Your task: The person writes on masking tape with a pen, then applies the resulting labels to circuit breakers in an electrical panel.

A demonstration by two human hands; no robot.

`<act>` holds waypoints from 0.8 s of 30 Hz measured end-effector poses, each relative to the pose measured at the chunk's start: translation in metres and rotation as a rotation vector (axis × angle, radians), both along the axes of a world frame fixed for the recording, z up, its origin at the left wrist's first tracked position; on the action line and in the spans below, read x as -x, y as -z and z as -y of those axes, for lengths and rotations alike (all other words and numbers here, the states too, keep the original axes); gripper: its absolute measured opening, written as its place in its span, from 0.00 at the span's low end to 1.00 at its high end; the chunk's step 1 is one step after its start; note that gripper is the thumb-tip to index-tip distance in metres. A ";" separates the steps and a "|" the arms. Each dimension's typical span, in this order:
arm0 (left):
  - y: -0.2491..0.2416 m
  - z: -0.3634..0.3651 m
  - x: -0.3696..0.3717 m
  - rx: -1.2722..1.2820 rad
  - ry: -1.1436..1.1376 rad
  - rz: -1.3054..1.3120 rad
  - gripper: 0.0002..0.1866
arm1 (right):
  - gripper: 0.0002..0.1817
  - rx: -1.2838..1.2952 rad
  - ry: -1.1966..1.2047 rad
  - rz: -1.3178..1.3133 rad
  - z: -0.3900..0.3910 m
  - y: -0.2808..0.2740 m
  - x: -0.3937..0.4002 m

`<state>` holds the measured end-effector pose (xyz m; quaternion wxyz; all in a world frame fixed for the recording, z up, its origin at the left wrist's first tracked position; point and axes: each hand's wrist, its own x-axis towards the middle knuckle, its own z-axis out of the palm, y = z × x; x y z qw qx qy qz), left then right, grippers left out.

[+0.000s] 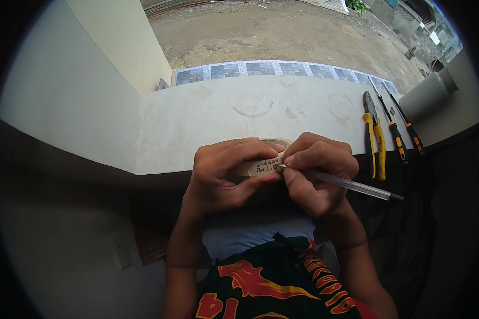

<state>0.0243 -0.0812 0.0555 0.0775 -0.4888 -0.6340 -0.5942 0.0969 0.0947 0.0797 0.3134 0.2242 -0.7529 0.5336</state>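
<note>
A cream roll of masking tape [262,169] is gripped in my left hand [223,171], its fingers above and thumb below. Dark handwriting, including "2nd" and "3rd", runs across the tape's outer face. My right hand [323,167] pinches a clear-barrelled ballpoint pen [356,186] close to its point. The pen's tip meets the tape at the end of the lettering, and its dark rear end points to the lower right. Both hands are at the front edge of a white ledge [197,119]. Fingers hide part of the roll.
Yellow-handled pliers [375,138] and two screwdrivers, a nearer-in screwdriver [397,141] and an outer screwdriver [415,139], lie on the ledge's right side. Behind them a grey container [428,95] rests near the right wall. A pale wall [74,80] bounds the left.
</note>
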 end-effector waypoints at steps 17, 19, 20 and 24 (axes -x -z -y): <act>-0.003 0.008 -0.009 -0.055 -0.395 -0.013 0.22 | 0.19 -0.179 -0.093 0.091 -0.028 0.031 0.018; 0.000 0.012 -0.020 -0.032 -0.478 0.041 0.21 | 0.19 -0.107 -0.065 0.121 -0.021 0.030 0.012; 0.002 0.014 -0.025 -0.013 -0.554 0.108 0.20 | 0.19 -0.037 -0.032 0.164 -0.018 0.030 0.010; 0.003 0.015 -0.039 0.027 -0.588 0.132 0.13 | 0.20 -0.076 0.047 0.054 -0.009 0.028 0.008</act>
